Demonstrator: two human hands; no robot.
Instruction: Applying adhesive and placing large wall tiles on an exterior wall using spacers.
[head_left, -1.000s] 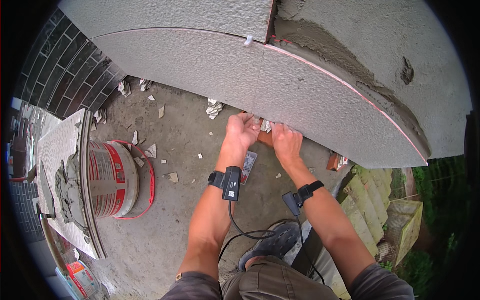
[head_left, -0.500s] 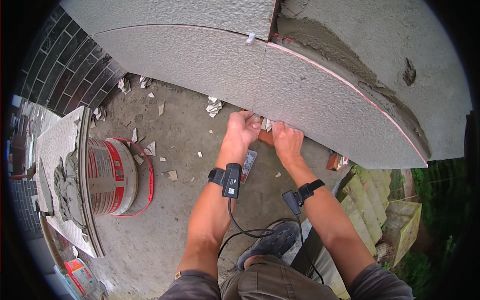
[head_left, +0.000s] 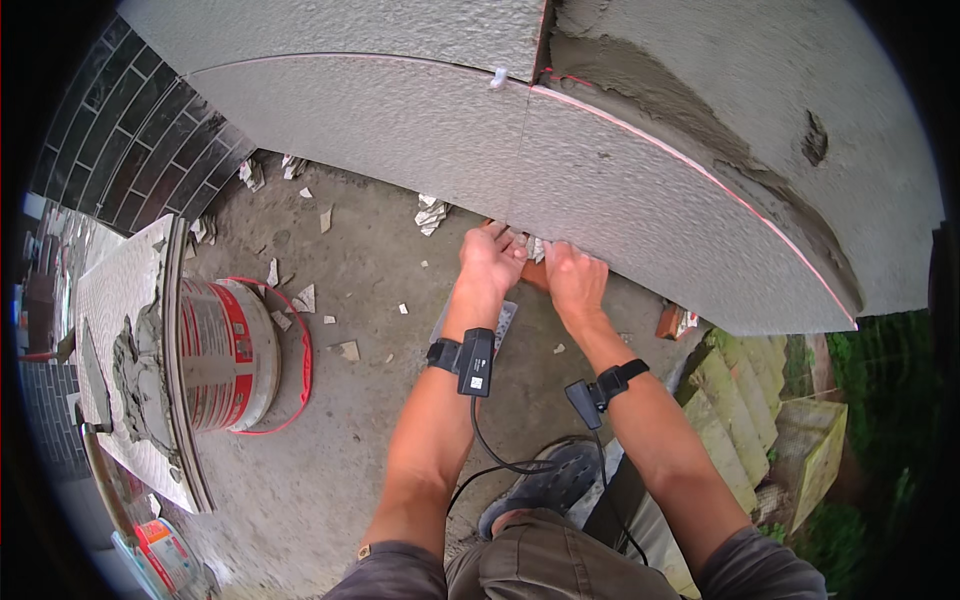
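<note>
Low on the wall, two large grey textured tiles, a left tile [head_left: 380, 120] and a right tile [head_left: 640, 220], meet at a thin vertical joint. My left hand [head_left: 490, 260] is under that joint, its fingers curled and pinched beside stacked tile chips [head_left: 536, 249]. A reddish brick [head_left: 537, 275] lies below the chips, between my hands. My right hand [head_left: 576, 278] is closed against the right tile's bottom edge, at the brick's right end. What the fingertips of either hand hold is hidden. A clear plastic box [head_left: 509, 318] with small pieces is partly behind my left wrist.
At the left stands a white-and-red bucket [head_left: 262, 355] with a red handle, beside a tile board [head_left: 100, 300] bearing grey mortar [head_left: 140, 380]. Broken tile pieces [head_left: 431, 214] dot the concrete floor. Another brick [head_left: 670, 321] sits under the right tile. A white clip [head_left: 498, 78] marks the upper joint.
My left hand and forearm have shifted slightly right, toward the chips, and now cover more of the plastic box. My right hand stays nearly in place.
</note>
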